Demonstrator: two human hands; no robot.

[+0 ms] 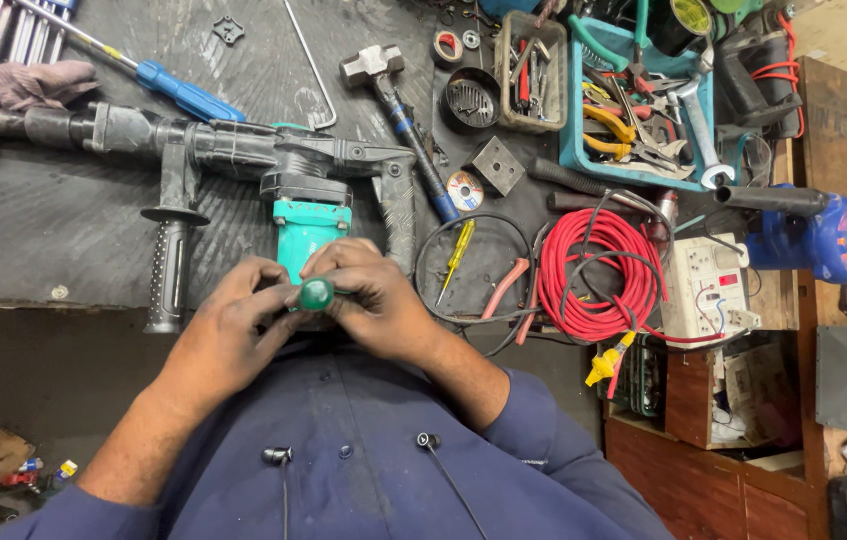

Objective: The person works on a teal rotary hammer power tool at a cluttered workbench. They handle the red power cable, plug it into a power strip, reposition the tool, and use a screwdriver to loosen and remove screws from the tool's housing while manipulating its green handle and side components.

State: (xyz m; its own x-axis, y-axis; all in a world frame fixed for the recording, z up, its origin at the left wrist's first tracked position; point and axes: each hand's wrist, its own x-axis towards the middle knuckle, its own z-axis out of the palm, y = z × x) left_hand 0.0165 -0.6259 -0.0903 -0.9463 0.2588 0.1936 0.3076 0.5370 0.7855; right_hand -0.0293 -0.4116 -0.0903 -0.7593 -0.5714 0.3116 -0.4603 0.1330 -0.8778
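Both hands, left (233, 320) and right (368, 300), close around a green-handled screwdriver (316, 294) pressed against the teal-and-black rotary hammer drill (283, 170) lying on the dark workbench (43, 240); its housing looks unopened.

The green-handled screwdriver (316, 294) shaft and tip are hidden behind both hands' fingers (273, 300).

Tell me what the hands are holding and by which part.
Both hands, left hand and right hand, hold a green-handled screwdriver by its handle, over the teal rotary hammer; the tip is hidden.
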